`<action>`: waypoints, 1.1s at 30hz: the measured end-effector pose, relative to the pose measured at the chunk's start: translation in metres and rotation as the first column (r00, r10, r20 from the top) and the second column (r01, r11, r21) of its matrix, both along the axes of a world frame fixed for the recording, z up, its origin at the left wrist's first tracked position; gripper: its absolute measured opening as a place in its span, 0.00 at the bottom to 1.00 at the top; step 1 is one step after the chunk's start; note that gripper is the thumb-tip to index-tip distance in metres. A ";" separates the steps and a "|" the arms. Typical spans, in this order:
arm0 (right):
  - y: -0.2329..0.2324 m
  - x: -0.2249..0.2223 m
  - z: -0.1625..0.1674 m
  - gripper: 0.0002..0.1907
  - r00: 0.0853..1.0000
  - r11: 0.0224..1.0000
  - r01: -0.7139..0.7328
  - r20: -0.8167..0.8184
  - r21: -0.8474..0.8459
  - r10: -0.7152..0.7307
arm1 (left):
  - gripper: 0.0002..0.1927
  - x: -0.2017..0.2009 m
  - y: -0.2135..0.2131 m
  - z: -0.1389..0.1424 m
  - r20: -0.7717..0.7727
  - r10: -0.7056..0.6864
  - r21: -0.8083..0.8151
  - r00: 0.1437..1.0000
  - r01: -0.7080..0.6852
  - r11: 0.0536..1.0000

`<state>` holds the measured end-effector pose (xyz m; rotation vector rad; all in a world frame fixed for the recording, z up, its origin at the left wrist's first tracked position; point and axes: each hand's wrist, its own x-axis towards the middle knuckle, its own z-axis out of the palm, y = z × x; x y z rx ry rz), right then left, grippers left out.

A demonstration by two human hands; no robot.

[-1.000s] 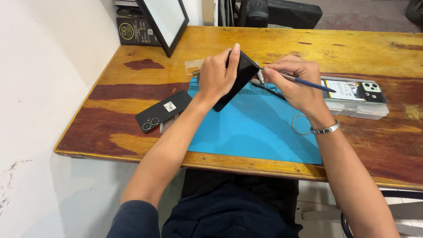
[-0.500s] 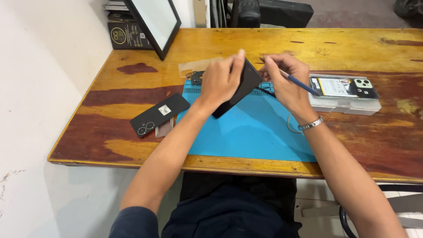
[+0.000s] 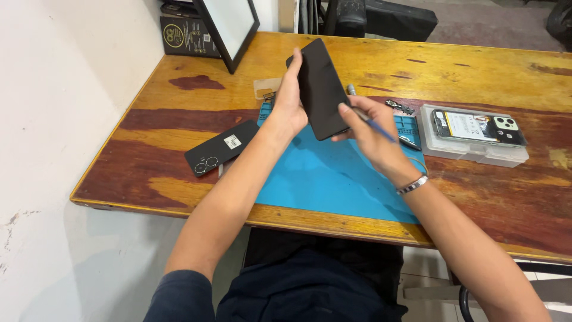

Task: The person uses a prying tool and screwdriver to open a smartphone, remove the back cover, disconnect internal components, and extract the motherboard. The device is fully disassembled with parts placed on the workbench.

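So the black phone (image 3: 320, 89) is way more upright now than half a second ago. Before, it was tilted down low over the blue work mat (image 3: 333, 173) with the tool tip poked at its edge; now it's lifted up off the mat with its dark screen side facing the camera, top end pointing toward the far side of the wooden table (image 3: 476, 65). The left hand (image 3: 288, 102) grips its left edge, thumb along the side and fingers wrapped behind. The right hand (image 3: 368, 128) has slid down to the phone's lower right corner, fingers curled on it while also pinching the blue-handled tool (image 3: 376, 127), which now points away from the phone instead of into it.

The rest looks the same: black back cover (image 3: 221, 148) with the camera rings lying left of the mat, opened phone (image 3: 479, 126) sitting on a clear plastic case (image 3: 476, 152) off to the right, framed panel (image 3: 229, 27) leaning at the back.
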<state>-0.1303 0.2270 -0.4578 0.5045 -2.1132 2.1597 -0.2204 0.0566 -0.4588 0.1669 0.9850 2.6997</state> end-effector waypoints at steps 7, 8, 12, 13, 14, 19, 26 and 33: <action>0.036 -0.011 -0.002 0.18 0.972 0.945 -0.076 0.190 -0.317 0.141 | 0.34 0.017 0.035 -0.001 -0.098 -0.132 0.320 0.986 0.157 0.934; 0.040 -0.014 -0.003 0.20 0.971 0.952 -0.086 0.190 -0.293 0.146 | 0.35 0.015 0.039 -0.003 -0.087 -0.095 0.349 0.992 0.119 0.930; 0.058 -0.012 -0.012 0.26 1.000 1.000 0.013 0.019 0.017 -0.014 | 0.47 0.012 0.053 -0.015 -0.030 -0.074 0.404 0.997 0.080 0.911; 0.065 -0.013 -0.010 0.25 0.998 0.998 0.040 -0.048 0.046 -0.038 | 0.48 0.008 0.055 -0.015 0.002 -0.066 0.411 0.998 0.060 0.910; 0.075 0.010 -0.018 0.24 0.991 0.995 0.066 -0.119 0.074 -0.057 | 0.49 0.028 0.062 -0.024 0.031 -0.058 0.418 0.998 0.040 0.908; 0.122 0.029 0.011 0.21 0.968 0.985 0.134 -0.225 0.108 -0.107 | 0.50 0.045 0.085 0.000 0.151 0.011 0.346 0.989 -0.063 0.936; 0.156 0.047 0.031 0.14 0.904 0.946 0.120 -0.427 0.300 0.021 | 0.51 0.052 0.107 0.017 0.113 -0.003 0.314 0.994 -0.033 0.949; 0.167 0.055 0.032 0.05 0.932 0.981 -0.031 -0.348 0.190 0.097 | 0.57 0.054 0.117 0.015 0.043 -0.099 0.323 0.994 0.080 0.943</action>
